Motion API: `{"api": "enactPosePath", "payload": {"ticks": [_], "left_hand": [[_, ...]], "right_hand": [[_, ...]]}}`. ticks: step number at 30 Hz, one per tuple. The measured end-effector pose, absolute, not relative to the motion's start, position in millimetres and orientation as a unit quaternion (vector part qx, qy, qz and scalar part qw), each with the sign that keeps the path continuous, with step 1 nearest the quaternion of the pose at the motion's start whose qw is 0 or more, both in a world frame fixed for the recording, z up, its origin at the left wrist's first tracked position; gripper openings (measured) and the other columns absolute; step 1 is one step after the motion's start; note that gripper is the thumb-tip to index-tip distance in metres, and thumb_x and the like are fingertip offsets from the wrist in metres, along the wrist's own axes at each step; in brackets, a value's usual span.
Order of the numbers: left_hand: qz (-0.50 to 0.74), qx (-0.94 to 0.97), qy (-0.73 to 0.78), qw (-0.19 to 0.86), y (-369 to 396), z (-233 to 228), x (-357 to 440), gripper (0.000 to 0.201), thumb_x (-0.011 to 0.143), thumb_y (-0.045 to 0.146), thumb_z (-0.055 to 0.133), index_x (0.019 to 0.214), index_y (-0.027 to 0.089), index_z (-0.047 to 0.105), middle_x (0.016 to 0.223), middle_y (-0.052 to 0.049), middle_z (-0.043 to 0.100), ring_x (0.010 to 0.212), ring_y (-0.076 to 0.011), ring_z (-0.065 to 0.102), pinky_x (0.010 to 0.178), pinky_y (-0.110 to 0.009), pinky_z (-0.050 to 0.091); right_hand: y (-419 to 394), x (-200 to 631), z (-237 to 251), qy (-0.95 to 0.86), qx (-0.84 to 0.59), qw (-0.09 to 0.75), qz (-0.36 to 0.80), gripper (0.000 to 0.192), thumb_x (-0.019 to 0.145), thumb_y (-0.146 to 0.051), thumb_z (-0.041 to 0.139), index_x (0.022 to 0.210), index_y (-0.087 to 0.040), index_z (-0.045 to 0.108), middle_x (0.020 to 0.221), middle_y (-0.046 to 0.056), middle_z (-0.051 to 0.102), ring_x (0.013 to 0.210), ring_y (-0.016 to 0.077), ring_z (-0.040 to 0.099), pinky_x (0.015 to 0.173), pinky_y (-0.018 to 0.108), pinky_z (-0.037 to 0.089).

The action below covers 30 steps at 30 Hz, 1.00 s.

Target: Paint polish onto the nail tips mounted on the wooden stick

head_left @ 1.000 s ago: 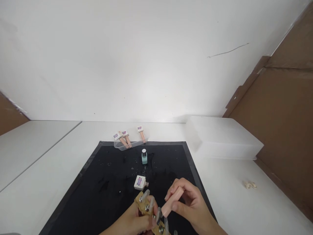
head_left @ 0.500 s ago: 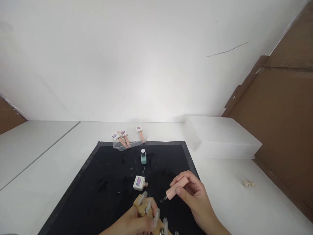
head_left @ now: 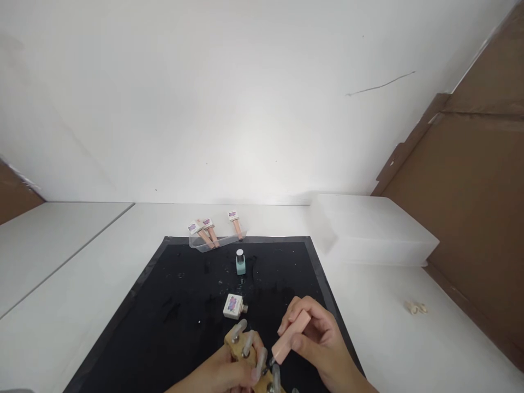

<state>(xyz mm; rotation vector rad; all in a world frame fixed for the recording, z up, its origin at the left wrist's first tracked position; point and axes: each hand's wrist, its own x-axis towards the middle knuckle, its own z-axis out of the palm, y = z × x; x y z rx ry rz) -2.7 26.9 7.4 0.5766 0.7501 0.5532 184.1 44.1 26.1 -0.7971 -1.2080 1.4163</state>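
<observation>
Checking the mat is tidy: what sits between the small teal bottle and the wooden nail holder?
In the head view, one white square bottle lies on its side on the black mat, between the teal bottle and the wooden nail holder.

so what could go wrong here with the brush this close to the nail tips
The right hand holds the pink brush cap at the nail tips on the wooden holder; polish may smear onto neighbouring tips or the left hand. The open bottle lying on the black mat could leak.

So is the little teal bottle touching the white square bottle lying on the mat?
Apart. The head view shows bare black mat between the teal bottle and the white square bottle.
</observation>
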Motion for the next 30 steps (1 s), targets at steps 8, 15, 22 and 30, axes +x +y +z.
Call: {"api": "enactPosePath", "payload": {"ticks": [8, 15, 22, 30], "left_hand": [[0.27, 0.28, 0.341, 0.856, 28.5, 6.9, -2.3, 0.018, 0.064, 0.02, 0.068, 0.067, 0.02, 0.051, 0.052, 0.005, 0.055, 0.039, -0.0057, 0.044, 0.042, -0.02, 0.026], [0.248, 0.295, 0.357, 0.851, 32.2, 8.1, -0.2, 0.02, 0.06, 0.018, 0.07, 0.063, 0.02, 0.05, 0.048, 0.006, 0.053, 0.037, -0.0068, 0.043, 0.04, -0.021, 0.025], [0.25, 0.291, 0.352, 0.854, 29.9, 5.6, -1.8, 0.016, 0.06, 0.014, 0.067, 0.063, 0.019, 0.052, 0.05, 0.006, 0.052, 0.039, -0.0069, 0.043, 0.039, -0.021, 0.021], [0.229, 0.312, 0.355, 0.851, 28.4, 6.1, -1.9, 0.026, 0.059, 0.026, 0.075, 0.069, 0.02, 0.051, 0.053, 0.005, 0.055, 0.042, -0.0075, 0.044, 0.041, -0.022, 0.023]], "right_hand": [[41.9, 184.3, 24.1, -0.483, -0.32, 0.546, 0.605, 0.023, 0.072, -0.041, 0.072, 0.08, -0.022, 0.061, 0.074, 0.001, 0.063, 0.068, 0.0152, 0.057, 0.063, 0.025, 0.043], [41.9, 182.3, 24.8, -0.513, -0.372, 0.51, 0.581, 0.023, 0.073, -0.04, 0.072, 0.077, -0.02, 0.061, 0.074, 0.002, 0.063, 0.068, 0.0151, 0.055, 0.064, 0.026, 0.041], [45.9, 185.9, 23.5, -0.464, -0.352, 0.535, 0.612, 0.024, 0.072, -0.042, 0.072, 0.077, -0.021, 0.06, 0.072, 0.0, 0.063, 0.066, 0.0139, 0.056, 0.062, 0.024, 0.042], [46.6, 183.6, 25.8, -0.443, -0.402, 0.527, 0.603, 0.024, 0.073, -0.039, 0.072, 0.076, -0.019, 0.059, 0.069, -0.001, 0.06, 0.064, 0.0118, 0.053, 0.062, 0.023, 0.04]]}}
